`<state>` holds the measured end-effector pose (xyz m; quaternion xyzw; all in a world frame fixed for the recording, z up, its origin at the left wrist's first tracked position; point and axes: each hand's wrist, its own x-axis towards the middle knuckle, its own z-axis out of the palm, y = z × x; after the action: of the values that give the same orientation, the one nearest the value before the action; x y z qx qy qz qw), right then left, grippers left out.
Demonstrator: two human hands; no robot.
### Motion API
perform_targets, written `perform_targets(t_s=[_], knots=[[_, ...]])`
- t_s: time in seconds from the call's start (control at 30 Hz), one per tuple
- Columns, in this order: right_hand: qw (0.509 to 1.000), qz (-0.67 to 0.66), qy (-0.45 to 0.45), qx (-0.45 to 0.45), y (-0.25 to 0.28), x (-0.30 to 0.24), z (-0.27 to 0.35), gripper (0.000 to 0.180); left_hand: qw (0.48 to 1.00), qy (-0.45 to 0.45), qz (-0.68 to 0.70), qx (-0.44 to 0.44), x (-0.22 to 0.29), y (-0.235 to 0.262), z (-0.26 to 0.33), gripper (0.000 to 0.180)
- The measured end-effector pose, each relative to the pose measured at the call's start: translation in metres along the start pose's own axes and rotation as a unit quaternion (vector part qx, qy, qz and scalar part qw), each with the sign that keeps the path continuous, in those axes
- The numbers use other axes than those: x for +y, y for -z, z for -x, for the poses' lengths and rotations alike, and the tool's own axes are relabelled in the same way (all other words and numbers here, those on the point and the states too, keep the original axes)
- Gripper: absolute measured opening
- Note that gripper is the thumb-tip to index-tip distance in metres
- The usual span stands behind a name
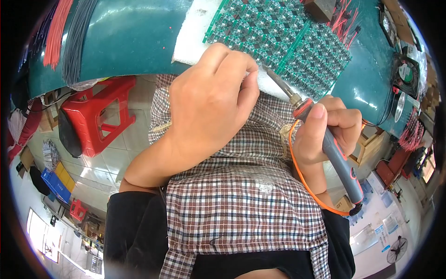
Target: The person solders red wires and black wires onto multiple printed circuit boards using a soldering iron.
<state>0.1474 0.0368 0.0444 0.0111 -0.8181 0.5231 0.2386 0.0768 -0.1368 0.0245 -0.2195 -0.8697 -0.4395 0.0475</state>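
Grey-and-red soldering iron [334, 153] with orange cord, tilted, metal tip at near edge of green circuit-board panel [288, 42] lying flat on white foam.

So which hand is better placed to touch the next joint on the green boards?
Probably the right hand: it grips the soldering iron, tip near the circuit boards. The left hand holds no tool.

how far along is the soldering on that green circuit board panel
Done: cannot be told; the joints on the circuit board panel are too small to judge. In hand: the right hand grips a soldering iron with its tip at the panel's near edge, and the left hand is pinched close beside the tip. Left: loose red wires lie at the panel's far side.
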Motion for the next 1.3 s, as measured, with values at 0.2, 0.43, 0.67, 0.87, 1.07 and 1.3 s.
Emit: perform_targets(t_s=[0.2, 0.43, 0.67, 0.87, 1.07, 1.3], knots=[[1.000, 0.003, 0.002, -0.002, 0.001, -0.002, 0.000, 0.029, 1.000, -0.002, 0.025, -0.007, -0.001, -0.001, 0.000, 0.015], [0.996, 0.012, -0.055, 0.068, -0.001, -0.012, -0.007, 0.025, 1.000, 0.003, -0.009, -0.001, 0.003, 0.008, -0.008, 0.008], [0.999, 0.011, -0.014, 0.046, -0.004, -0.004, -0.014, 0.024, 1.000, 0.007, -0.029, 0.002, 0.003, 0.001, -0.015, 0.009], [0.998, 0.003, -0.023, 0.056, -0.006, -0.001, -0.014, 0.024, 1.000, 0.009, -0.024, 0.005, 0.002, -0.002, -0.016, 0.009], [0.998, 0.003, -0.021, 0.052, -0.007, -0.001, -0.015, 0.024, 1.000, 0.004, -0.016, 0.001, 0.002, -0.003, -0.016, 0.010], [0.999, 0.020, -0.002, 0.026, 0.000, 0.004, -0.011, 0.029, 1.000, 0.009, 0.010, 0.002, 0.007, 0.004, -0.017, 0.009]])
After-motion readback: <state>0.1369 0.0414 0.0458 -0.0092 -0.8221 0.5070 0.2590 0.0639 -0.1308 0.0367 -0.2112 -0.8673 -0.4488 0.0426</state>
